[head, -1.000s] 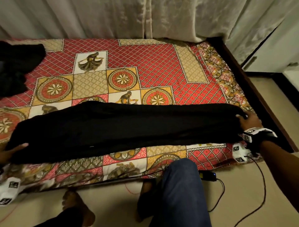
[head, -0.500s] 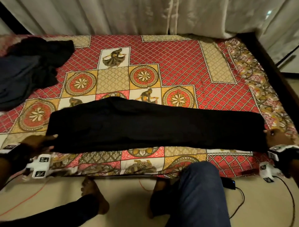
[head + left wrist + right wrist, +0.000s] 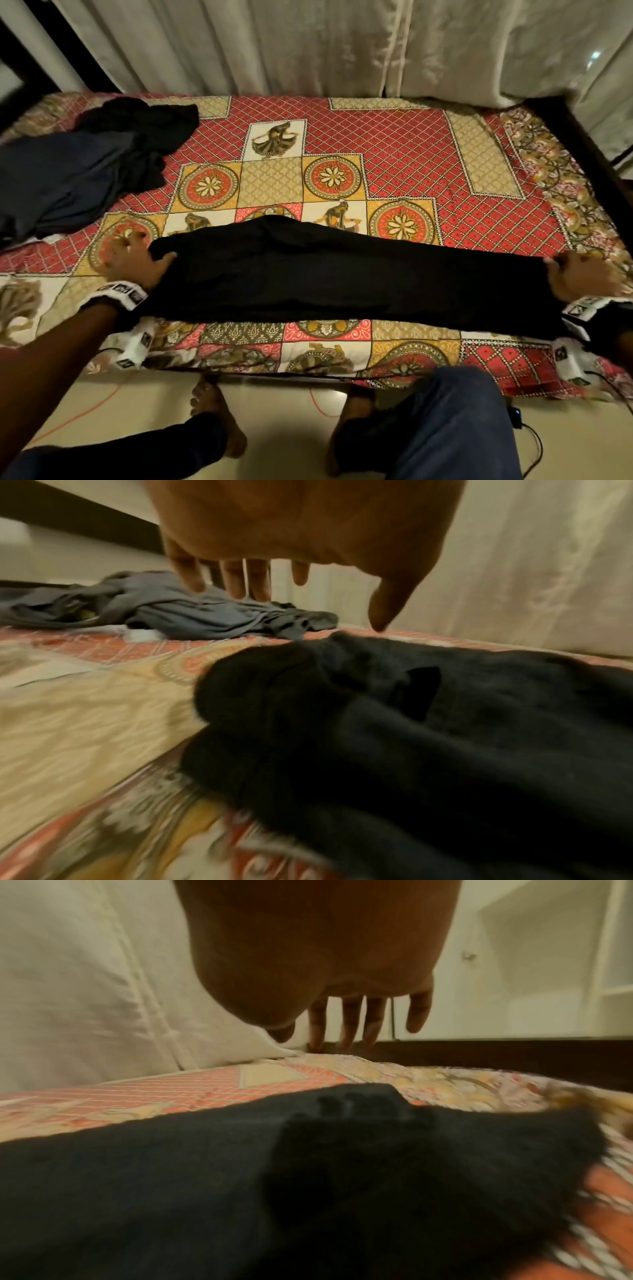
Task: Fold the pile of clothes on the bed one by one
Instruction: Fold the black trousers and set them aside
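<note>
Released since the earlier view, the black garment [image 3: 342,270] lies flat as a long band across the bed's [image 3: 394,164] near edge. Left hand [image 3: 132,262] and right hand [image 3: 579,277] hover with fingers spread, holding nothing; presumably another fold follows.

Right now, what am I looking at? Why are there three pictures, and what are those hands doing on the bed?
No machine here: a person is folding clothes, wearing three small cameras. The big picture comes from a camera on the head, looking down at the bed. The other two come from cameras strapped to each wrist, looking along the fingers.

A long black garment lies flat across the patterned bedspread. The left hand is at one end and the right hand at the other. Both wrist pictures show the fingers spread and straight above the cloth, so neither has a grip on it. A pile of dark clothes waits at the far left.
</note>
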